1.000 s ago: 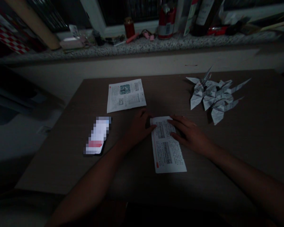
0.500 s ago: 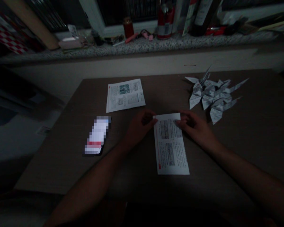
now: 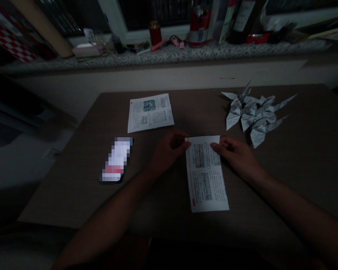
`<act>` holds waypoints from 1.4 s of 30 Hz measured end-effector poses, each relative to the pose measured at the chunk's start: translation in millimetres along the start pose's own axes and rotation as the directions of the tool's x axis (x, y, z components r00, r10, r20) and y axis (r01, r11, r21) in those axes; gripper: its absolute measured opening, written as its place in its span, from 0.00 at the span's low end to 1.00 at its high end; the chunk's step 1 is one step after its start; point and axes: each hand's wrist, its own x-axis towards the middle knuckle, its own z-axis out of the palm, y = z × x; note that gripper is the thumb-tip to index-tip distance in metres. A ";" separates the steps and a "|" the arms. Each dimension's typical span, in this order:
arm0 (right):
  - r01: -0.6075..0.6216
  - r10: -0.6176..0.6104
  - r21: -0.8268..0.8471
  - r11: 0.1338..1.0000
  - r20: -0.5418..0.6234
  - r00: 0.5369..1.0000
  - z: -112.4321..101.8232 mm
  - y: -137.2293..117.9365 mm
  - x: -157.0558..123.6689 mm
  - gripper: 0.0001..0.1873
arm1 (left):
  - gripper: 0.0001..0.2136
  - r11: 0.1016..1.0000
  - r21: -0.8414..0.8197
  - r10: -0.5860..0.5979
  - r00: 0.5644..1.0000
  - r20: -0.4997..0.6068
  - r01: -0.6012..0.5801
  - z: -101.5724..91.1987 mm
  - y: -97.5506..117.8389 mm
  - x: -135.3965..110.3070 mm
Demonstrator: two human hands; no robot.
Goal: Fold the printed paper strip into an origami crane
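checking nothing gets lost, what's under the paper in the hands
Table shows around the held paper; the left hand and right hand hold its far corners, with some fingers apparently tucked beneath. Anything else directly under it is covered and can't be seen.

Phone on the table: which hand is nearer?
Left. The left hand is to the right of the phone, at the held sheet's upper-left corner. The right hand is farther right, at the sheet's upper-right edge.
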 end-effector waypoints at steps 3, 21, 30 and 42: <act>0.009 -0.009 -0.009 1.000 0.005 1.000 -0.2 0.5 0.1 0.20 | 0.11 1.000 -0.012 -0.010 1.000 0.010 0.010 0.2 1.2 -0.3; -0.027 0.047 0.134 0.991 -0.147 0.988 -4.5 8.1 6.6 0.18 | 0.08 0.987 0.119 -0.126 0.975 0.184 0.105 3.3 -4.8 -3.8; -0.161 0.149 0.062 0.985 0.163 0.975 -7.6 5.7 -0.6 0.17 | 0.09 0.992 0.074 -0.110 0.992 0.068 0.105 -3.6 -8.0 0.1; -0.072 0.067 0.065 0.995 0.075 0.995 -7.9 4.8 -0.8 0.25 | 0.09 0.988 0.102 -0.132 0.979 0.156 0.117 -0.6 -7.7 -0.6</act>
